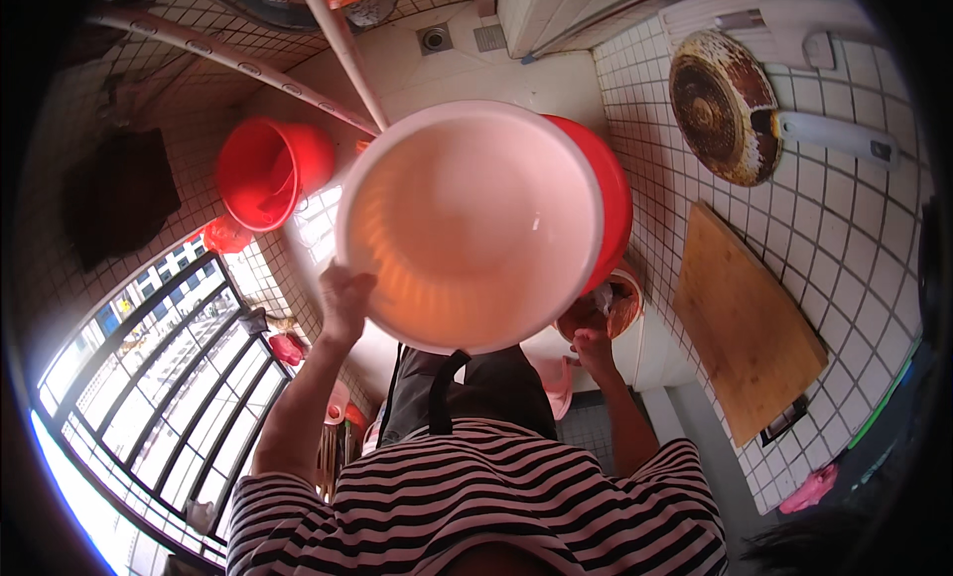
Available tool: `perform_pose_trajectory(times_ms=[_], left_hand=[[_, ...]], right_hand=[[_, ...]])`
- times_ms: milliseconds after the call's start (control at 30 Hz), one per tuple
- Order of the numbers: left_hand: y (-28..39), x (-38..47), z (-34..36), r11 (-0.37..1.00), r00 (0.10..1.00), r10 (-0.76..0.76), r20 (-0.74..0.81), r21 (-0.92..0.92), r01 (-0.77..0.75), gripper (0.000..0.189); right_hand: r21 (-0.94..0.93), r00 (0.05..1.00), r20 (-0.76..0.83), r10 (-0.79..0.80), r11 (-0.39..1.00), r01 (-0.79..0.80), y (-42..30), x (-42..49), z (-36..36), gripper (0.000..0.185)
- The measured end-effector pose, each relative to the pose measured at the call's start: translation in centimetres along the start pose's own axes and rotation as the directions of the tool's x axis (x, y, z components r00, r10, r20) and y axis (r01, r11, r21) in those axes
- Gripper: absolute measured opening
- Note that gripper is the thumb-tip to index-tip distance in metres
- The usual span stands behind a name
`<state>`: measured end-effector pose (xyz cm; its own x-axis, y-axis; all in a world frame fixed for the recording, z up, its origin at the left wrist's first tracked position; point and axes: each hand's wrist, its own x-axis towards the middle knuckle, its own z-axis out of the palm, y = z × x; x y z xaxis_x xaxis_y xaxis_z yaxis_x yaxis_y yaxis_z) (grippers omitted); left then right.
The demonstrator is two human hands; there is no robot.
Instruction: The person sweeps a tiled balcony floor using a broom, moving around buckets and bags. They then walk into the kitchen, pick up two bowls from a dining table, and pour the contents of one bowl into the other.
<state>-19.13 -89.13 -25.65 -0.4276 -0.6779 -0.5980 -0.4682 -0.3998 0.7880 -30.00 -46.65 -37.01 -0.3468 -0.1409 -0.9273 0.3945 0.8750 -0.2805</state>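
My left hand (pixel 346 299) grips the left lower rim of a large pale pink plastic basin (pixel 476 204), thumb over the edge. The basin is held in front of my body with its inside facing up, and light glows orange through its lower left wall. A red plastic basin (pixel 615 196) shows from behind its right side, mostly hidden. My right hand (pixel 593 347) is curled below the pink basin's lower right edge, apart from its rim. It overlaps a bin (pixel 629 301) with a reddish bag inside; whether its fingers hold anything is unclear.
A red bucket (pixel 257 174) stands left, near a barred window (pixel 171 382). White poles (pixel 253 70) slant across the upper left. On the right tiled wall hang a worn frying pan (pixel 722 107) and a wooden cutting board (pixel 748 330). A floor drain (pixel 434 39) lies ahead.
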Motion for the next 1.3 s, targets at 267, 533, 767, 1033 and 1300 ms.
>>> perform_pose_trajectory(times_ms=[267,533,767,1033,1300], left_hand=[[-7.9,4.4,12.9,0.927,0.922,-0.368,0.121,0.131,0.353,0.024],[-3.9,3.4,6.3,0.842,0.987,-0.152,-0.054,0.516,0.158,0.057],[11.4,15.3,-9.3,0.629,0.629,0.762,-0.153,0.405,-0.663,0.060],[20.3,9.9,-8.9,0.797,0.720,0.469,-0.512,-0.105,-0.595,0.023],[16.2,2.8,-21.1,0.574,0.768,0.587,-0.256,-0.537,-0.618,0.015]], right_hand=[[-0.121,0.858,0.428,-0.283,0.923,0.364,-26.9,-5.7,-5.2,0.019],[0.199,0.625,0.038,-0.779,0.619,0.760,-48.5,2.6,2.6,0.075],[0.522,0.562,0.025,-0.827,0.490,0.698,-52.7,4.2,10.9,0.059],[0.062,0.405,0.270,-0.874,0.436,0.898,-52.8,-3.6,23.6,0.045],[-0.091,0.156,0.273,-0.949,0.136,0.987,-48.0,-4.4,31.8,0.036]])
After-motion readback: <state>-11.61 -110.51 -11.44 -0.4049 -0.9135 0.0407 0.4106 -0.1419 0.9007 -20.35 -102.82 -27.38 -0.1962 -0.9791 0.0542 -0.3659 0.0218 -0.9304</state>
